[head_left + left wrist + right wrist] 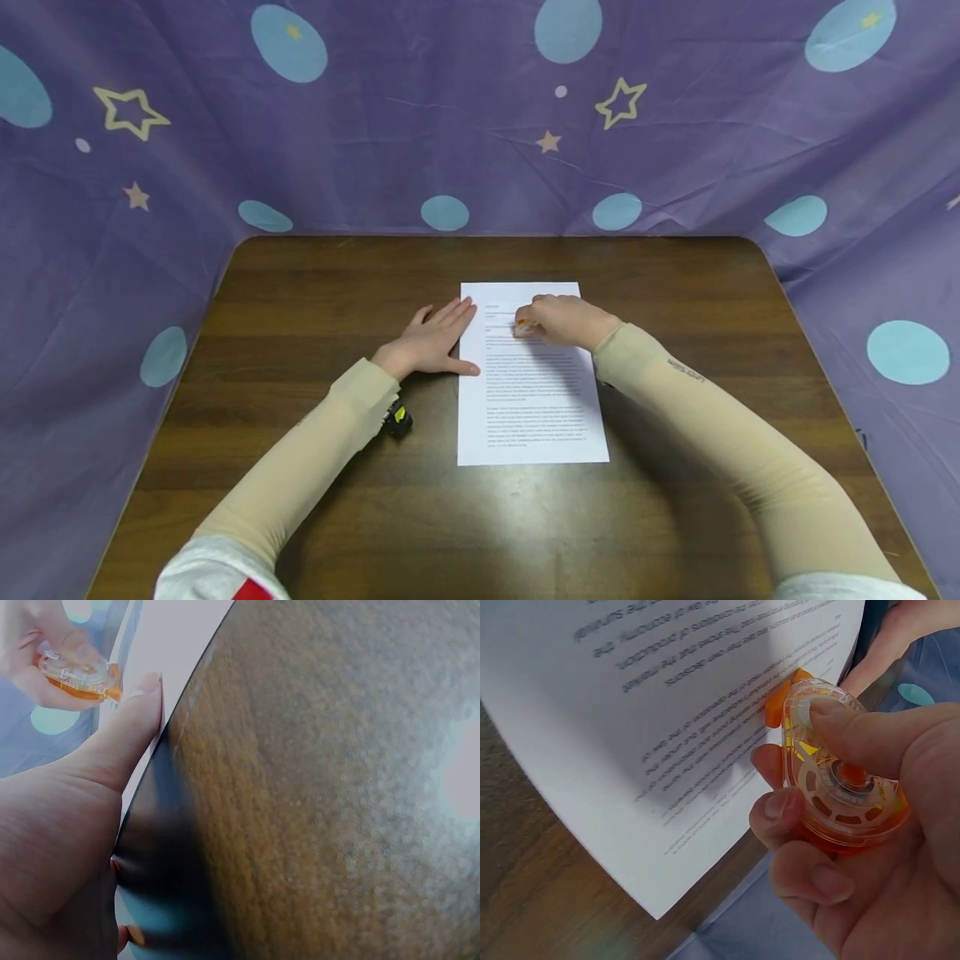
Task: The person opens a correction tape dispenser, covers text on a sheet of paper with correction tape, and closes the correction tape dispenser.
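On a brown wood-grain table (337, 283), a white printed paper (536, 417) is touched at its left edge by the outspread left hand (431, 342); a clear-and-orange plastic tape dispenser (836, 795) is gripped over it by the right hand (568, 318).

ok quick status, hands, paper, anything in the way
Right hand grips correction tape over paper. Left hand on paper's left edge. In head view, right hand covers paper's upper right.

There's one dispenser (836, 802), one sheet (528, 387), one table (420, 517).
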### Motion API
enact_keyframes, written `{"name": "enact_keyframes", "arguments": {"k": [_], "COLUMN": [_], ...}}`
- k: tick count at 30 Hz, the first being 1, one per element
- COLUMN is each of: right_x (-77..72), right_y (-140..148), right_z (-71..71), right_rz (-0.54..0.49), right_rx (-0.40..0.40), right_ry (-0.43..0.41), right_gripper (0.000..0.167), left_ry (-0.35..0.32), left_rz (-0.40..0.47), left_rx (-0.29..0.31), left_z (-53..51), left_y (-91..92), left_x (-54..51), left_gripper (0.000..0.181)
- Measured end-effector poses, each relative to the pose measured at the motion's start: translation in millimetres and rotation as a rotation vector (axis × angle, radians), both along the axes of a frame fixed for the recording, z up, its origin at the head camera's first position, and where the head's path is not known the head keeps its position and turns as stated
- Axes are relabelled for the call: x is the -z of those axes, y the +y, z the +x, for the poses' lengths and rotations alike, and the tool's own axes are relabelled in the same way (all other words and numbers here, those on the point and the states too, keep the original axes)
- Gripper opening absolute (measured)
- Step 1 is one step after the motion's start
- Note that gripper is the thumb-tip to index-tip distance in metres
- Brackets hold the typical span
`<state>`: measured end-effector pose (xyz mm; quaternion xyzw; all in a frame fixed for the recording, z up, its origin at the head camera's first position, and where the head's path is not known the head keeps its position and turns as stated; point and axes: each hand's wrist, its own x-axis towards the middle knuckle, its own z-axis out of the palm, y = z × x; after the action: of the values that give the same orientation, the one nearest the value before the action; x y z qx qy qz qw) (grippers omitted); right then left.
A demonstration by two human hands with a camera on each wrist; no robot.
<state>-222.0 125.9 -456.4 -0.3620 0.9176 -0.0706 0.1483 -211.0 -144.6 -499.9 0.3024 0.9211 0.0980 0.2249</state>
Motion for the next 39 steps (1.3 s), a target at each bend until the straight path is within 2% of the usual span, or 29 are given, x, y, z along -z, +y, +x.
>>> {"name": "enact_keyframes", "arguments": {"k": [5, 11, 24, 29, 39], "right_x": [2.3, 2.6, 1.3, -1.1, 4.3], "right_y": [9, 20, 42, 49, 60], "right_z": [-0.2, -0.9, 0.8, 2.8, 3.1], "right_rz": [-0.027, -0.038, -0.053, -0.047, -0.071], "right_rx": [0.020, 0.038, 0.054, 0.066, 0.068], "right_ry": [-0.010, -0.023, -0.015, -0.013, 0.002], "right_gripper": [0.016, 0.013, 0.019, 0.019, 0.019], "left_ry": [-0.016, -0.011, -0.009, -0.016, -0.018], "left_rz": [-0.008, 0.011, 0.029, 0.013, 0.008], "left_rx": [-0.017, -0.014, -0.012, -0.017, -0.020], "left_z": [-1.7, -3.0, -0.4, -1.0, -0.2], "left_y": [0.9, -1.5, 0.3, 1.0, 2.0], "left_x": [6.9, 9.9, 1.8, 3.4, 1.1], "left_gripper": [0.116, 0.116, 0.116, 0.115, 0.116]}}
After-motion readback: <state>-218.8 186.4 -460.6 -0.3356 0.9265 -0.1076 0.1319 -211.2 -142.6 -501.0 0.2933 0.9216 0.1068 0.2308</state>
